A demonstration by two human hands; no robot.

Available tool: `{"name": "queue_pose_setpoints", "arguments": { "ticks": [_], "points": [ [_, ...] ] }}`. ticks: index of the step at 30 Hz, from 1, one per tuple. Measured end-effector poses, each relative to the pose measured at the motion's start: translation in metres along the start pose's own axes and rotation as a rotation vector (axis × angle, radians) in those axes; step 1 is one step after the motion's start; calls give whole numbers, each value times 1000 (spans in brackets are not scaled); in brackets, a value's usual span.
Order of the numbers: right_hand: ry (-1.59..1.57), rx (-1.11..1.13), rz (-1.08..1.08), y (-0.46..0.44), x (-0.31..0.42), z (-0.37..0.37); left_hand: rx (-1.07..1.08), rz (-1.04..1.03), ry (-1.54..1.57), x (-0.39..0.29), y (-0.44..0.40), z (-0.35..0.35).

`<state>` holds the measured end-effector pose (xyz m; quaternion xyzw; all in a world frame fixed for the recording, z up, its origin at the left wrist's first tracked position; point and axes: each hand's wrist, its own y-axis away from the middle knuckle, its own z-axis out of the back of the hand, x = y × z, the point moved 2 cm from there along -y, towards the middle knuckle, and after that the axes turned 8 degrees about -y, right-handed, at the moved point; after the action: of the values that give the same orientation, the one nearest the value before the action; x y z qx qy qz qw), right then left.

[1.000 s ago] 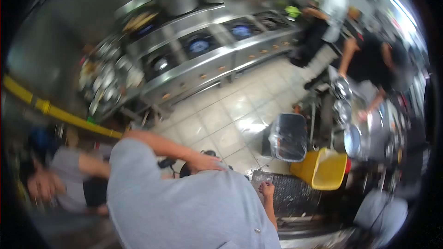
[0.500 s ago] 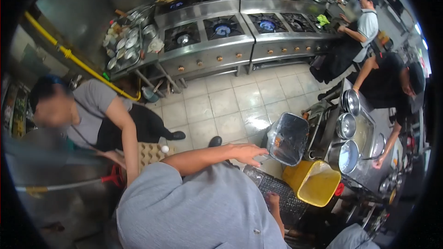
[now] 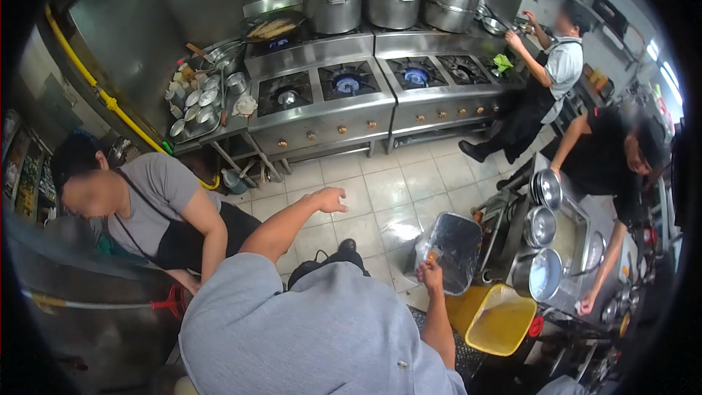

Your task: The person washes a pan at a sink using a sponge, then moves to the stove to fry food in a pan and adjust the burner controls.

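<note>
My left hand (image 3: pixel 329 200) reaches forward over the tiled floor, fingers stretched out, with nothing in it. Lower right, my right hand (image 3: pixel 430 276) is closed at the near left corner of a dark plastic bin (image 3: pixel 461 249). Whitish clear plastic shows at that corner, beside an orange scrap; exactly what the fingers pinch is partly hidden. Just nearer than the dark bin stands a yellow bin (image 3: pixel 479 340), close to my right forearm. My grey-shirted back and shoulders fill the lower middle.
A long steel stove (image 3: pixel 351 124) with lit burners and large pots (image 3: pixel 331 7) spans the back. A co-worker (image 3: pixel 157 205) bends at the left, near a red-ended pole (image 3: pixel 110 303). Two others work at the right, beside a steel counter (image 3: pixel 523 230) with bowls.
The view has tilted up. My left hand has swung left, away from the dark bin. My right hand has risen to that bin's corner. The egg tray and egg are out of sight.
</note>
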<state>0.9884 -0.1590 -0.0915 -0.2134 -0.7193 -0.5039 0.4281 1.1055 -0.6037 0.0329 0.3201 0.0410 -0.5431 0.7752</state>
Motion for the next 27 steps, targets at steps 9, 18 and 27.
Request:
{"name": "queue_pose_setpoints", "arguments": {
  "ticks": [9, 18, 27],
  "points": [
    [526, -106, -282, 2, -73, 11, -38, 60, -56, 162, -50, 20],
    [492, 1, -386, -106, 0, -111, -76, 315, 277, 258, -87, 144],
    [186, 253, 28, -379, 194, -294, -206, 533, 232, 326, -119, 246]
  ]
}}
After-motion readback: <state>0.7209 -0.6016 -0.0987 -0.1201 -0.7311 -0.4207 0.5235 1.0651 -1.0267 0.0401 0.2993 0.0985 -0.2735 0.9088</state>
